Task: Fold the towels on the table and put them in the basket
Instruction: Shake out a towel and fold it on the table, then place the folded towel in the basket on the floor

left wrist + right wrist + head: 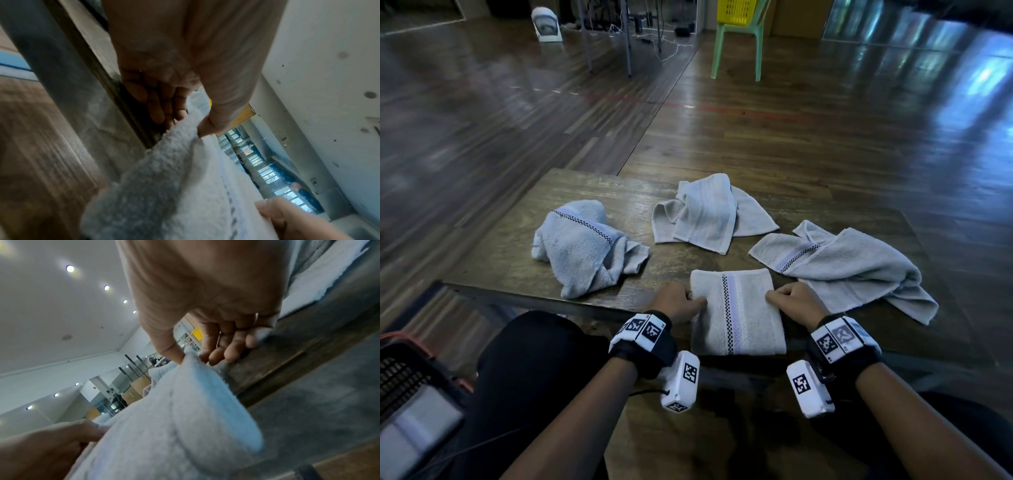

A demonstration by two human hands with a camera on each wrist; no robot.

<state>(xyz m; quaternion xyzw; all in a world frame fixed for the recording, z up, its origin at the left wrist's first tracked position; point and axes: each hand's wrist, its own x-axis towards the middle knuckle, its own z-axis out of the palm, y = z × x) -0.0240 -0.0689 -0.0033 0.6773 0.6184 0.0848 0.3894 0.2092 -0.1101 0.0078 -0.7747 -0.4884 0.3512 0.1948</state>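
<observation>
A folded grey towel [738, 310] with a checkered stripe lies at the table's near edge, part of it hanging over. My left hand [681, 303] pinches its left side and my right hand [794, 301] pinches its right side. In the left wrist view the thumb and fingers [164, 112] clamp the towel [174, 178]. The right wrist view shows the same pinch [185, 356] on the towel [174, 418]. Three crumpled towels lie farther back: left [582, 245], middle [705, 212], right [849, 263]. A dark basket [404, 383] sits at the lower left with a folded towel [414, 431] inside.
The small wooden table [517, 240] stands on a wooden floor. A green chair [738, 41] carrying a yellow basket stands far behind, beside a small fan [546, 24] and metal table legs. My dark-clothed knee [530, 359] is beside the basket.
</observation>
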